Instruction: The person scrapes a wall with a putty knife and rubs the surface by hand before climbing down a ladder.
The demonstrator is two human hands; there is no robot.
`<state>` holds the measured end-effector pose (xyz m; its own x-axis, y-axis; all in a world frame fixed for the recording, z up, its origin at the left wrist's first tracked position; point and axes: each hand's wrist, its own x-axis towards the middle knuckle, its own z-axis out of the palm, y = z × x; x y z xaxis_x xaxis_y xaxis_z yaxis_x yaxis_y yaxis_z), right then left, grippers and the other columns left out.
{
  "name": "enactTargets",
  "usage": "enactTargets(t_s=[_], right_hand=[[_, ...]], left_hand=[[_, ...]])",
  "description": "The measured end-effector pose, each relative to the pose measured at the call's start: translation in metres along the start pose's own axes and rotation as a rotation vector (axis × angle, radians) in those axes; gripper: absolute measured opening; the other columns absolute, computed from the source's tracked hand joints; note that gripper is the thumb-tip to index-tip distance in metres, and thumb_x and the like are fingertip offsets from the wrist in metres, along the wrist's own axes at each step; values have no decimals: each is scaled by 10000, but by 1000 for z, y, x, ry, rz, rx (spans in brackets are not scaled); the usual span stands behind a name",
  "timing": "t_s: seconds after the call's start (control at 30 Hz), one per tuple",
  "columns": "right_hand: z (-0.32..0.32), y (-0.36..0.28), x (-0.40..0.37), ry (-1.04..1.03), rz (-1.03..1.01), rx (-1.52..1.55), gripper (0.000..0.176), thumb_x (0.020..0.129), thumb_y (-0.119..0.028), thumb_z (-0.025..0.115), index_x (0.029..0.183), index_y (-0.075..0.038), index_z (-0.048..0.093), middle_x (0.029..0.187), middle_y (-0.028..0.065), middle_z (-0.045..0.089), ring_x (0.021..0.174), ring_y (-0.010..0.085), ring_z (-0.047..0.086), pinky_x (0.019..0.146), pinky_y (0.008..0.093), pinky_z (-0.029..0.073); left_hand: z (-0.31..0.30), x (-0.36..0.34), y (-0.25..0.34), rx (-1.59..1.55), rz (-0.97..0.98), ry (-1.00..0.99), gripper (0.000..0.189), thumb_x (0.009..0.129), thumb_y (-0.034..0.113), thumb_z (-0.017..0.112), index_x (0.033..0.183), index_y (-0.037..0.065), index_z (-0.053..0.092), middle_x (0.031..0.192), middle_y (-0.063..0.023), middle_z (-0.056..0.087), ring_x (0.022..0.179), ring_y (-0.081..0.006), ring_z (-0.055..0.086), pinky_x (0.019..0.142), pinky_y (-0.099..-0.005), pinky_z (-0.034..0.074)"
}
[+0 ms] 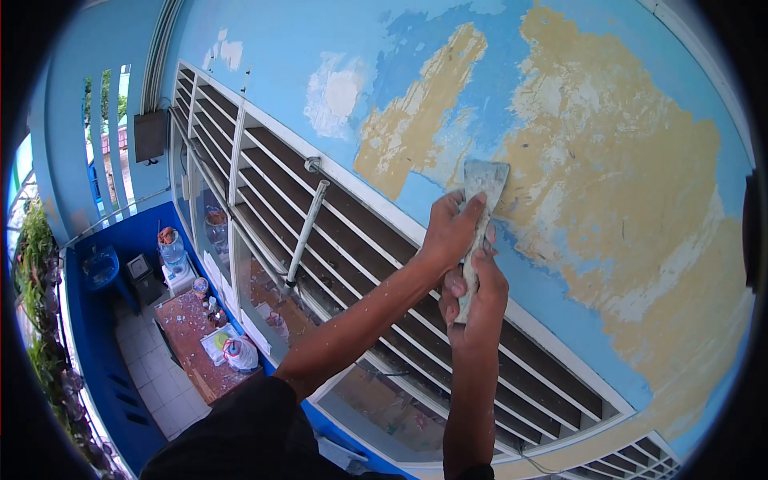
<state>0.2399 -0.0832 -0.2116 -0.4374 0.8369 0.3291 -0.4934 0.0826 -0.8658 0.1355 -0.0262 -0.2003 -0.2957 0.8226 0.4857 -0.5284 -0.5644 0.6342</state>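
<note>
A wide-bladed paint scraper (486,178) meets the wall, its blade pointing up and its pale, crusted handle running down between my hands. My left hand (452,232) is closed on the upper part, thumb pressed near the base of the blade. Lower down, my right hand (482,290) wraps around the handle. Around the blade, the light blue wall (424,192) shows large bare tan patches (576,136) with whitish streaks and ragged paint edges. Part of the handle is hidden by my fingers.
Just below my hands runs a slatted vent window (360,264) with a white frame and a jutting metal pipe (307,232). Down at the left stand a paint-flecked brown table (188,324) with several items, a water jug (170,250) and a blue stool (102,268).
</note>
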Motion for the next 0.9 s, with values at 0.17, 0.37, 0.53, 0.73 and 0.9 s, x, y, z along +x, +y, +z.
enactTargets(t_s=[0.17,0.37,0.53,0.73,0.9], right_hand=[[10,-5,6,17,6,4,267,997,-222,517,1136,5,538,706,16,487,568,54,480,346,192,366],[11,1,-6,42,27,15,260,1008,-233,504,1113,2,544,687,19,479,535,64,470,336,200,358],[11,0,0,49,7,-7,290,1006,-237,504,1140,18,539,677,19,477,530,59,465,332,196,363],[8,-3,-2,12,6,-24,302,996,-228,510,1145,34,532,675,18,477,537,55,466,332,191,366],[3,1,-7,31,22,-8,304,998,-222,511,1161,34,527,678,17,475,537,54,467,333,192,366]], left_hand=[[-4,13,4,25,26,-2,369,1026,305,585,1074,-58,542,675,-109,633,507,-186,620,521,-363,603],[-7,-4,-4,-23,-11,-5,363,1022,302,591,1056,-57,547,669,-113,633,512,-185,627,520,-364,606],[-5,2,6,-6,1,8,367,1015,293,605,1066,-64,538,663,-117,629,500,-187,625,518,-369,609],[-4,3,2,-18,23,14,385,1012,295,613,1087,-74,533,651,-113,623,482,-178,611,515,-362,608],[-3,-2,-1,5,28,42,380,1012,303,615,1060,-66,541,653,-104,623,483,-169,609,517,-356,608]])
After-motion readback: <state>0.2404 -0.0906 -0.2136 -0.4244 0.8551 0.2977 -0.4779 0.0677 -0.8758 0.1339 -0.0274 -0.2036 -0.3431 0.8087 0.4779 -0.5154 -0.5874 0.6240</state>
